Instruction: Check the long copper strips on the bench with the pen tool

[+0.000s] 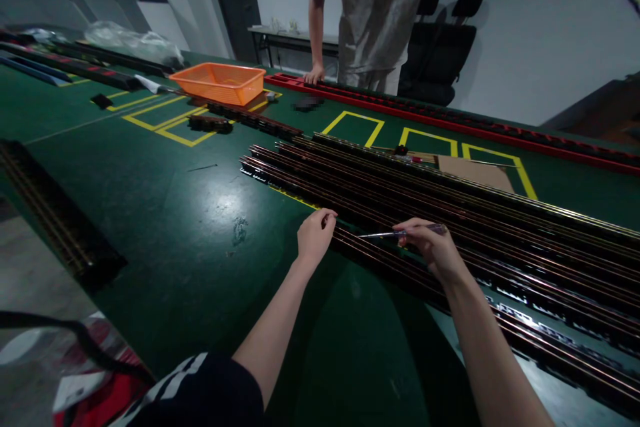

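Note:
My left hand point(315, 237) is closed, with fingers curled at the near left end of a long dark strip point(385, 260) that carries copper-coloured lines. In my right hand point(435, 250) is a slim metal tool point(380, 235), held like a pen; whether it is a screwdriver or tweezers I cannot tell. Its thin tip points left and lies over the strip, a short way right of my left hand. Just beyond both hands, several similar long strips point(350, 177) lie side by side. My left fingertips are partly hidden.
An orange basket point(220, 83) stands at the back left near short dark pieces point(210, 123). A long red rail point(500, 128) runs along the far edge, where another person's hand point(315, 75) rests. Another dark strip bundle point(55, 213) lies left. Cardboard point(475, 173) sits behind the strips.

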Motion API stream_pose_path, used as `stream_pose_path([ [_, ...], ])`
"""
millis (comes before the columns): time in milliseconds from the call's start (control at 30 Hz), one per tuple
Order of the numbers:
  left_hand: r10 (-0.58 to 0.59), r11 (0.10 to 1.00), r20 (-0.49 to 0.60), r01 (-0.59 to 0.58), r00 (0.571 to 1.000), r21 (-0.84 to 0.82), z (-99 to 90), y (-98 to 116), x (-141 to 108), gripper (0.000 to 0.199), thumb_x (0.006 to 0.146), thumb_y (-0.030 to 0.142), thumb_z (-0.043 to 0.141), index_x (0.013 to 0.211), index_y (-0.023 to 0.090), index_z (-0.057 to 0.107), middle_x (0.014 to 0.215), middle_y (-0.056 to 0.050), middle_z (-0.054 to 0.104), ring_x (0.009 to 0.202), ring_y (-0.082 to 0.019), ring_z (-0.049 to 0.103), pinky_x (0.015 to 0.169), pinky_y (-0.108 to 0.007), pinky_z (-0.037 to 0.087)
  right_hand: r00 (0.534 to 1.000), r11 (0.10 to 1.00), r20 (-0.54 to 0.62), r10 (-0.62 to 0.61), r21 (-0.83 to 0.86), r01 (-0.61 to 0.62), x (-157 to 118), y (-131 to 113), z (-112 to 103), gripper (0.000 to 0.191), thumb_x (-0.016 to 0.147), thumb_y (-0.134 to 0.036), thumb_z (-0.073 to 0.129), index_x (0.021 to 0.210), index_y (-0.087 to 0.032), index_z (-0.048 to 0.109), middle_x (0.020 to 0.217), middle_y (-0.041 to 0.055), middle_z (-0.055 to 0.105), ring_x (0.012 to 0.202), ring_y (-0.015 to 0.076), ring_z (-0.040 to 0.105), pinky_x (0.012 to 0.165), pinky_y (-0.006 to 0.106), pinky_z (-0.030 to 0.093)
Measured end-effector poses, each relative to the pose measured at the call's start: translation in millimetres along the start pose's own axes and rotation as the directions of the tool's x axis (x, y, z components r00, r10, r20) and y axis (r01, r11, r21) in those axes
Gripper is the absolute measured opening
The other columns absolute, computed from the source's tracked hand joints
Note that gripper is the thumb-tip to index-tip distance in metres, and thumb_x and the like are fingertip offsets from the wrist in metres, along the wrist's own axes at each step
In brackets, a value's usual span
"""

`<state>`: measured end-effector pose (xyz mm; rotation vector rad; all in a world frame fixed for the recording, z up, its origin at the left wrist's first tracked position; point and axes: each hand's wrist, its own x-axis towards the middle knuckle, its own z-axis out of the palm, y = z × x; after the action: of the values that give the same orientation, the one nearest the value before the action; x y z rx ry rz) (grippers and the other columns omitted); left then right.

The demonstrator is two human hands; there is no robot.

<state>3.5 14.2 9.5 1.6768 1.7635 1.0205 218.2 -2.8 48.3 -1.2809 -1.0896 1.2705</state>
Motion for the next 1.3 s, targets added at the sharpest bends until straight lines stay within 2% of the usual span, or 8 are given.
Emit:
stream_pose_path([
  [200,0.122,0.99,0.005,-0.122,0.992,0.063,2.7,-0.4,-2.6,0.016,0.086,0.023,0.049,0.087,0.022,0.065,0.093,0.001,0.067,0.086,-0.015,0.061,0.073,-0.025,0.047,1.0,0.999,-0.023,-0.005,0.053,0.006,1.8,3.9,-0.9,0.012,0.052,-0.024,0.064,0.056,-0.016,0.073,0.049,0.0032,0.06,0.048,0.0122,0.052,0.049,0.025,0.042],
  [300,0.144,0.986,0.029,-0.146,0.989,0.086,3.7,-0.8,-3.2,0.016,0.086,0.024,0.05,0.089,0.022,0.065,0.094,0.001,0.066,0.088,-0.015,0.06,0.075,-0.025,0.048,0.999,0.998,-0.042,-0.022,0.061,0.024,2.3,6.5,-1.8,0.012,0.053,-0.024,0.063,0.054,-0.016,0.072,0.046,0.003,0.059,0.046,0.0125,0.051,0.047,0.026,0.041],
  [600,0.1,0.99,0.071,-0.106,0.992,0.094,3.2,1.1,-2.6,0.017,0.087,0.026,0.049,0.089,0.023,0.065,0.095,0.0,0.067,0.092,-0.017,0.059,0.077,-0.028,0.049,0.995,0.996,-0.054,-0.078,0.036,0.08,1.6,6.7,-1.7,0.013,0.054,-0.024,0.061,0.054,-0.016,0.071,0.046,0.0028,0.058,0.045,0.0129,0.051,0.045,0.027,0.04],
  [867,0.096,0.99,0.066,-0.102,0.993,0.094,3.6,0.5,-2.3,0.018,0.087,0.025,0.048,0.088,0.024,0.066,0.095,0.001,0.067,0.093,-0.017,0.059,0.081,-0.029,0.047,0.995,0.994,-0.082,-0.062,0.088,0.069,2.7,8.6,-3.7,0.011,0.052,-0.023,0.061,0.05,-0.016,0.069,0.045,0.0026,0.057,0.043,0.0116,0.051,0.044,0.025,0.041],
  [1167,0.091,0.991,0.079,-0.098,0.993,0.091,2.8,0.1,-2.7,0.019,0.088,0.026,0.047,0.09,0.023,0.065,0.095,0.0,0.067,0.093,-0.017,0.059,0.077,-0.028,0.048,0.992,0.99,-0.08,-0.1,0.096,0.108,2.6,9.6,-4.8,0.013,0.054,-0.022,0.057,0.049,-0.015,0.066,0.045,0.0026,0.055,0.04,0.0119,0.05,0.039,0.026,0.041],
  [1300,0.089,0.991,0.081,-0.096,0.993,0.095,2.7,0.4,-2.6,0.018,0.088,0.026,0.047,0.09,0.023,0.065,0.095,0.0,0.067,0.093,-0.017,0.059,0.078,-0.028,0.048,0.994,0.99,-0.08,-0.078,0.111,0.087,2.0,8.4,-3.6,0.013,0.052,-0.023,0.057,0.048,-0.015,0.067,0.045,0.0024,0.054,0.04,0.0114,0.049,0.039,0.026,0.043],
])
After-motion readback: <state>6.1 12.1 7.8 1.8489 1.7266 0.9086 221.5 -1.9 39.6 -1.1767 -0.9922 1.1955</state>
